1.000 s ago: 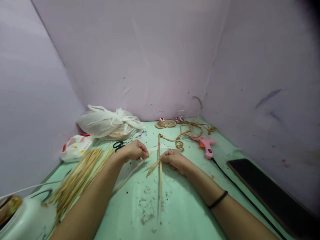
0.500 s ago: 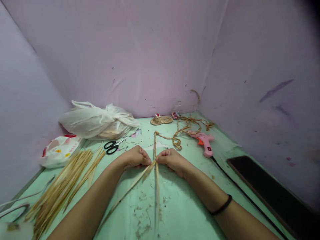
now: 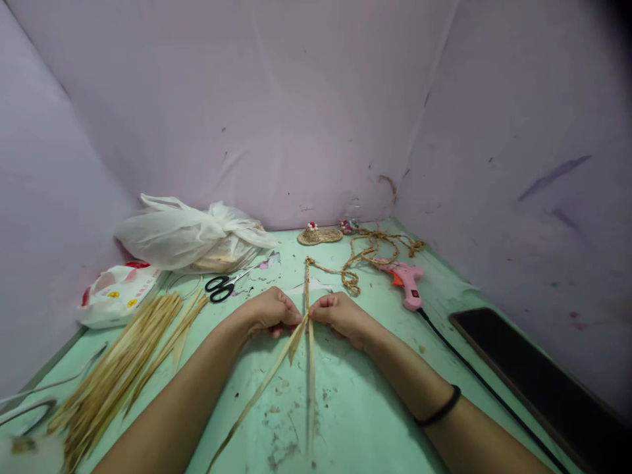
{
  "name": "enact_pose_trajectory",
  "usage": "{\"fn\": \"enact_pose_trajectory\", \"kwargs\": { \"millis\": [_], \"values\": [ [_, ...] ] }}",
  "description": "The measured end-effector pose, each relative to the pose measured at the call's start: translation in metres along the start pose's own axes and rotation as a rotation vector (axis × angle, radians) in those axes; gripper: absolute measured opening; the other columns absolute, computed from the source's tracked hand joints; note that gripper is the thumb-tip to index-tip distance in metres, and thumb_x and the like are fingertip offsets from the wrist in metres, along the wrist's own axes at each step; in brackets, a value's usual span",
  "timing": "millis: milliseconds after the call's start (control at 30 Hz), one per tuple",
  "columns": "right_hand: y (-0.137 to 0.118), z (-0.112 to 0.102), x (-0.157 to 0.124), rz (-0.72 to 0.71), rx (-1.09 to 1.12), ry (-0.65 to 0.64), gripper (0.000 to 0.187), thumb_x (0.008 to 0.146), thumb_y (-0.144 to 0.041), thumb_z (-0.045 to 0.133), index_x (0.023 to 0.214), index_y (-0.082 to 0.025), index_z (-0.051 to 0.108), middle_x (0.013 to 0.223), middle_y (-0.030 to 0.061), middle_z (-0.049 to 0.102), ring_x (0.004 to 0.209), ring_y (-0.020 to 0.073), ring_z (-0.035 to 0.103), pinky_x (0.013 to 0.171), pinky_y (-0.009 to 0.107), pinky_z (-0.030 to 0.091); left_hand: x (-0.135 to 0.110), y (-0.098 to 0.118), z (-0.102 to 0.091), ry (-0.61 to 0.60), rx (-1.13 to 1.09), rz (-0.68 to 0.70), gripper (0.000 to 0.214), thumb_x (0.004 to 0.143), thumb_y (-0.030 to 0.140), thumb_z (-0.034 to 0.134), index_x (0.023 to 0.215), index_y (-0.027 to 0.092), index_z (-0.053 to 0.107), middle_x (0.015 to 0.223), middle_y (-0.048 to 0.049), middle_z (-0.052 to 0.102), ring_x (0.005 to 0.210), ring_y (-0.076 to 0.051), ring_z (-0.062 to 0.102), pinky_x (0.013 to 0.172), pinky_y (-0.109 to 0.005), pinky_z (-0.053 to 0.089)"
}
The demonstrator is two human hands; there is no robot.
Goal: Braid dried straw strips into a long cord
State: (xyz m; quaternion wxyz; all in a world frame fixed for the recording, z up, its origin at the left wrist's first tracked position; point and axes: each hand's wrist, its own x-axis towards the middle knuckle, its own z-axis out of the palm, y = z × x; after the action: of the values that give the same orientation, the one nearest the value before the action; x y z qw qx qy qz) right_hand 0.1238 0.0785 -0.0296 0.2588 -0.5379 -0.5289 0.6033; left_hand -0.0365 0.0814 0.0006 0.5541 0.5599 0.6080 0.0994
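My left hand (image 3: 275,311) and my right hand (image 3: 340,318) meet at the middle of the table, both closed in a pinch. Between them the near end of a braided straw cord (image 3: 307,284) runs straight away from me, then bends right into a loose tangle. From the pinch point, pale flat straw strips (image 3: 264,383) trail toward me, one slanting left and one hanging nearly straight down. A short loose tail sits beside the slanting strip. My fingertips hide the exact crossing of the strips.
On the left lie a bundle of dry straw strips (image 3: 126,368), black-handled scissors (image 3: 220,288), a tissue pack (image 3: 121,294) and a white plastic bag (image 3: 190,234). A woven straw piece (image 3: 320,236) sits at the back. Rightward are a pink glue gun (image 3: 407,283) with its cable and a dark phone (image 3: 523,375).
My left hand has shifted slightly right, closer to my right hand. The slanting strip has swung a little to the right, and the short tail shows more separately.
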Motion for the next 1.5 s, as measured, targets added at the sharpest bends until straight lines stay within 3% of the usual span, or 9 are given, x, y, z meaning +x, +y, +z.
{"fn": "enact_pose_trajectory", "kwargs": {
  "millis": [300, 533, 667, 800, 900, 1067, 1167, 1300, 1500],
  "values": [
    [-0.001, 0.0, -0.001, -0.004, 0.03, 0.008, 0.004, 0.062, -0.016, 0.053, 0.059, -0.013, 0.056, 0.036, -0.0097, 0.034, 0.029, 0.0018, 0.019, 0.032, 0.019, 0.013, 0.004, -0.004, 0.002, -0.006, 0.014, -0.011, 0.02, 0.051, 0.03, 0.062, 0.058, 0.011, 0.06, 0.042, 0.0012, 0.05, 0.03, -0.006, 0.035, 0.031, -0.019, 0.016],
    [-0.004, 0.002, -0.004, 0.001, 0.038, -0.016, 0.008, 0.062, -0.013, 0.051, 0.059, -0.012, 0.058, 0.041, -0.0058, 0.048, 0.03, 0.0011, 0.022, 0.033, 0.018, 0.012, 0.004, 0.002, 0.016, 0.12, -0.09, -0.05, 0.01, 0.048, 0.018, 0.055, 0.042, 0.013, 0.048, 0.031, 0.0046, 0.034, 0.029, -0.004, 0.025, 0.032, -0.019, 0.012],
    [-0.008, 0.003, -0.007, -0.001, 0.063, -0.033, 0.009, 0.063, -0.012, 0.049, 0.06, -0.011, 0.058, 0.046, -0.004, 0.054, 0.03, 0.0005, 0.021, 0.033, 0.018, 0.013, 0.003, 0.007, 0.019, 0.037, -0.272, -0.073, 0.009, 0.048, 0.016, 0.051, 0.049, 0.009, 0.056, 0.033, 0.0046, 0.035, 0.029, -0.002, 0.021, 0.033, -0.019, 0.009],
    [-0.009, 0.004, -0.009, 0.008, 0.075, 0.008, 0.008, 0.062, -0.01, 0.05, 0.057, -0.012, 0.056, 0.037, -0.0074, 0.043, 0.029, 0.0013, 0.019, 0.034, 0.018, 0.013, 0.002, 0.007, 0.021, 0.062, -0.255, -0.119, 0.01, 0.05, 0.019, 0.051, 0.046, 0.01, 0.054, 0.034, 0.0023, 0.039, 0.028, -0.003, 0.025, 0.032, -0.019, 0.011],
    [-0.008, 0.003, -0.009, 0.033, 0.091, 0.003, 0.008, 0.062, -0.01, 0.049, 0.057, -0.013, 0.055, 0.032, -0.0095, 0.034, 0.03, 0.0019, 0.018, 0.034, 0.018, 0.013, 0.0, 0.008, 0.024, 0.14, -0.131, -0.07, 0.011, 0.051, 0.019, 0.054, 0.043, 0.013, 0.049, 0.031, 0.003, 0.037, 0.027, -0.005, 0.027, 0.032, -0.02, 0.015],
    [-0.007, 0.001, -0.008, 0.058, 0.104, -0.039, 0.003, 0.06, -0.014, 0.051, 0.057, -0.014, 0.052, 0.031, -0.0103, 0.03, 0.029, 0.0022, 0.017, 0.033, 0.019, 0.01, 0.002, 0.007, 0.024, 0.234, 0.024, -0.022, 0.022, 0.051, 0.023, 0.063, 0.044, 0.014, 0.044, 0.03, 0.0058, 0.034, 0.028, -0.004, 0.026, 0.033, -0.019, 0.017],
    [-0.005, 0.0, -0.006, 0.059, 0.132, -0.069, 0.003, 0.059, -0.016, 0.051, 0.056, -0.016, 0.05, 0.032, -0.01, 0.032, 0.028, 0.0024, 0.017, 0.032, 0.019, 0.009, 0.0, 0.009, 0.024, 0.205, 0.005, -0.027, 0.018, 0.056, 0.025, 0.063, 0.054, 0.014, 0.049, 0.033, 0.005, 0.04, 0.028, -0.005, 0.031, 0.032, -0.018, 0.019],
    [-0.002, 0.0, -0.004, 0.027, 0.185, -0.092, 0.002, 0.058, -0.016, 0.052, 0.056, -0.015, 0.051, 0.036, -0.008, 0.042, 0.029, 0.0018, 0.021, 0.031, 0.018, 0.011, -0.004, 0.014, 0.029, 0.125, -0.17, -0.06, 0.008, 0.063, 0.014, 0.053, 0.071, 0.014, 0.053, 0.033, 0.0057, 0.042, 0.026, -0.006, 0.033, 0.031, -0.016, 0.021],
    [0.002, 0.0, 0.0, -0.014, 0.179, -0.119, 0.005, 0.058, -0.015, 0.051, 0.056, -0.013, 0.055, 0.042, -0.0039, 0.05, 0.034, 0.0035, 0.032, 0.034, 0.018, 0.017, 0.002, 0.006, 0.031, -0.031, -0.428, -0.079, 0.006, 0.063, 0.011, 0.052, 0.057, 0.011, 0.051, 0.042, 0.001, 0.049, 0.031, -0.006, 0.042, 0.031, -0.016, 0.031]
  ]
}}
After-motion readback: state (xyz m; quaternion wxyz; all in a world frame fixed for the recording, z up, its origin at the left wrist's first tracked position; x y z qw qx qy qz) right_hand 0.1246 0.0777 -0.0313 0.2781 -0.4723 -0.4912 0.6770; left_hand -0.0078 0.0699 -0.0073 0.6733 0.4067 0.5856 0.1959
